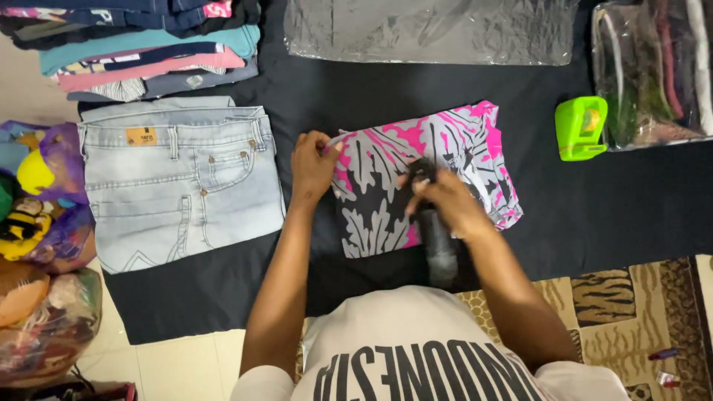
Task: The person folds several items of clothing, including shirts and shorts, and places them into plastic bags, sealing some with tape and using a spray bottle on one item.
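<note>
My left hand (312, 167) pinches the folded pink-and-grey patterned garment (427, 178) at its near-left corner; the garment stretches rightward beneath my right hand (445, 200), which is closed on a dark spray bottle (434, 238).

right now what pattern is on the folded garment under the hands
Grey leaf-like shapes on pink and white, on the folded garment; seen in the head view.
</note>
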